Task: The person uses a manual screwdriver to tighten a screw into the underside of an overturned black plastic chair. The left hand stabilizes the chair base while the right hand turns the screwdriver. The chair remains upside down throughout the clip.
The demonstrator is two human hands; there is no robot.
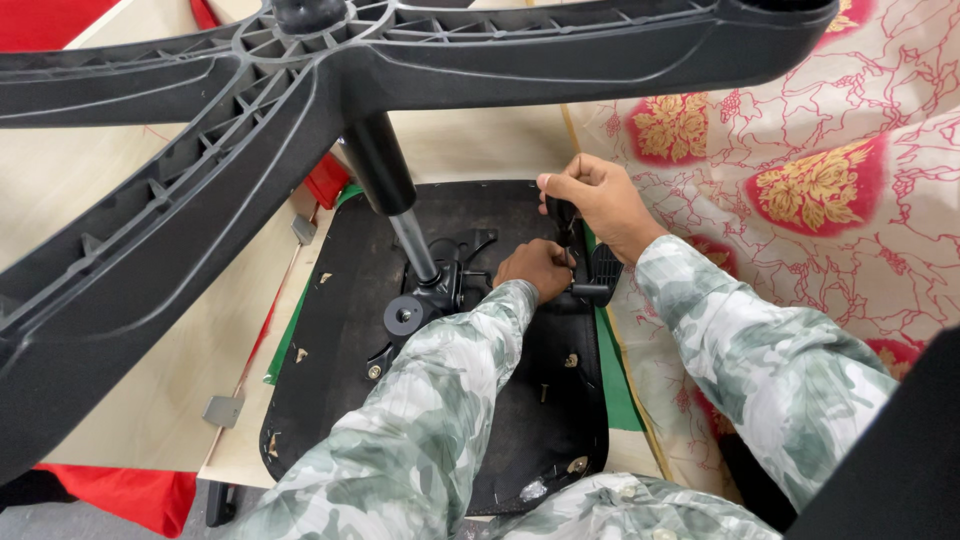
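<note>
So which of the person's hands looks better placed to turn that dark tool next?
Probably the right hand: it grips the dark tool handle from above the upturned black chair seat underside. The left hand sits lower, seemingly steadying a black part.

Matt black plastic chair base (300,90), shiny metal gas cylinder (412,245), pale wooden board (130,370), printed cloth (800,180)

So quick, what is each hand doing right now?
Left hand: closed, pressed onto the black upturned chair seat underside; what it grips cannot be told.
Right hand: closed around a slim black tool handle.
</note>
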